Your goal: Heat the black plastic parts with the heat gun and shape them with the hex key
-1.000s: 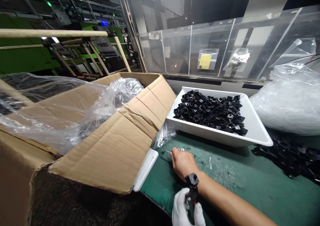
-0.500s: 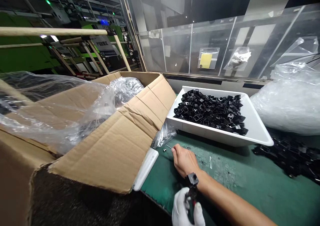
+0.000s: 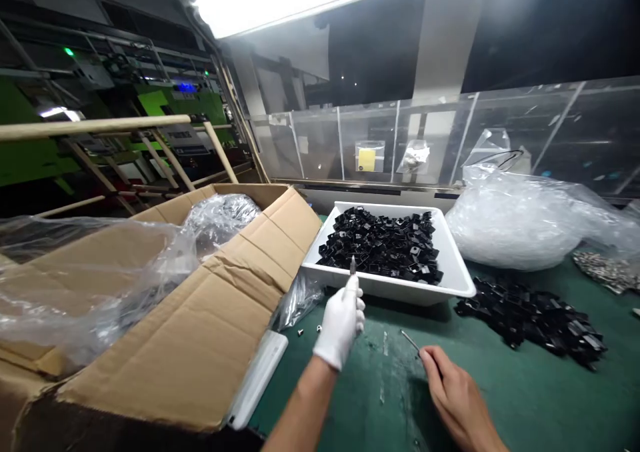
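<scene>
My left hand (image 3: 341,322), in a white glove, is raised at the near rim of the white tray (image 3: 400,284). Its fingers are curled closed, and a small greyish tip (image 3: 353,265) sticks up from them; what it is I cannot make out. Many small black plastic parts (image 3: 383,242) fill the tray. My bare right hand (image 3: 457,392) is closed on a thin metal rod (image 3: 410,340), low over the green table (image 3: 370,405). Its other end is hidden in the fist. Two small metal pieces (image 3: 301,333) lie left of the glove.
An open cardboard box (image 3: 185,332) with clear plastic film stands at left, a white flat object (image 3: 257,379) beside it. Black parts (image 3: 533,319) are heaped at right, near a stuffed clear bag (image 3: 525,225) and a pile of small metal pieces (image 3: 607,272). A clear divided panel runs behind.
My gloved left hand has moved forward to the tray; the black part it held no longer shows in it. My right hand has shifted right with the rod. The view has tilted up.
</scene>
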